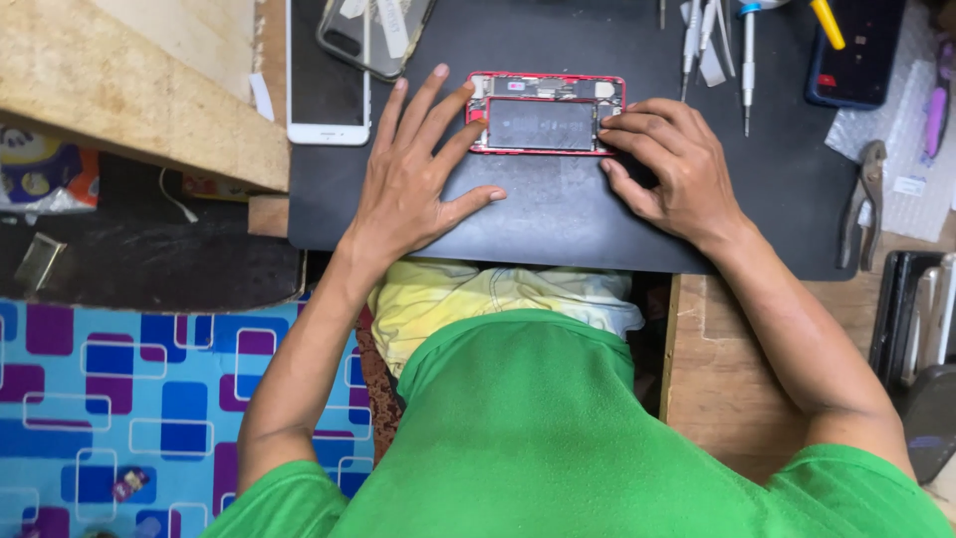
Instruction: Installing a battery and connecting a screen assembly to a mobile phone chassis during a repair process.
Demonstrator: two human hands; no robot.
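An opened red phone (546,114) lies flat on a black work mat (558,219), its battery and inner parts facing up. My left hand (413,174) rests on the mat with fingers spread, the fingertips touching the phone's left end. On the other side, my right hand (665,164) presses its curled fingers against the phone's right end. Neither hand lifts the phone; both steady it from the sides.
A white phone (329,75) and a clear phone case (373,35) lie at the back left. Screwdrivers and tweezers (717,45) lie at the back right beside a dark phone (856,50). Pliers (864,204) rest on the right. A wooden board (129,90) overhangs the left.
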